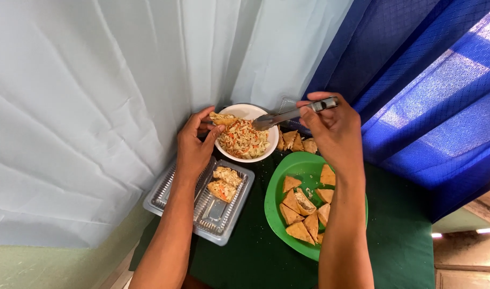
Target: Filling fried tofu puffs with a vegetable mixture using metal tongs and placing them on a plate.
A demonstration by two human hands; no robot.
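Note:
My left hand holds a piece of fried tofu over the rim of a white bowl filled with shredded vegetable filling. My right hand grips a metal spoon whose tip reaches into the bowl, just right of the tofu piece. A green plate below the right forearm carries several triangular fried tofu pieces. A clear plastic tray under my left wrist holds two stuffed tofu pieces.
Everything rests on a dark green tablecloth. More tofu pieces lie in a clear container behind the green plate. A pale sheet hangs at left and a blue tarp at right, close behind the bowl.

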